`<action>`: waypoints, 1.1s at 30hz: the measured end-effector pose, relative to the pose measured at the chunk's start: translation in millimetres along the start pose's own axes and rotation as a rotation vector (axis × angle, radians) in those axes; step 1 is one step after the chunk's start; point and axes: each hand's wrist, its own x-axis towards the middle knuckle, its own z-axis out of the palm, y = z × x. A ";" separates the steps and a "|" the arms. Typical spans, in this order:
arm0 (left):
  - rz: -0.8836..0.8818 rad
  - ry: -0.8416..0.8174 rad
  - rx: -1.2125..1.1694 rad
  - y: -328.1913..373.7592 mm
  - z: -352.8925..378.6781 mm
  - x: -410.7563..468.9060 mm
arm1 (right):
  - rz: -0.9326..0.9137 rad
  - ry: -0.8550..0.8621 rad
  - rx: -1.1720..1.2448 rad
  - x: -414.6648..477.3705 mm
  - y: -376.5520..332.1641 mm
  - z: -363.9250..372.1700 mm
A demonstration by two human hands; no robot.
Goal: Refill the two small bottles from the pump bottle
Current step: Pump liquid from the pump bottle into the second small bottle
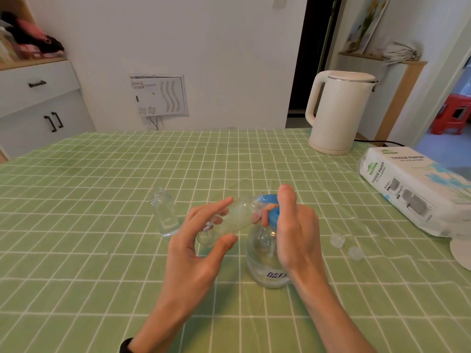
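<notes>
Left hand (196,250) holds small bottle (237,216) — apparently at pump bottle (262,261).

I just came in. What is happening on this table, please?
A person is refilling small bottles. The left hand holds one small clear bottle tilted, with its mouth at the nozzle of the pump bottle, which stands on the green table. The right hand grips the blue pump head. The second small bottle stands open to the left, and two caps lie to the right.
</notes>
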 end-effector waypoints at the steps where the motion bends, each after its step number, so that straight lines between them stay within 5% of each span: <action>1: -0.003 0.000 -0.002 -0.1 0.0 0.0 | -0.001 0.000 0.002 0.3 -0.6 -0.5; 33: -0.031 -0.009 -0.040 -4.3 -1.0 -2.0 | -0.013 -0.007 -0.002 0.3 2.2 -0.3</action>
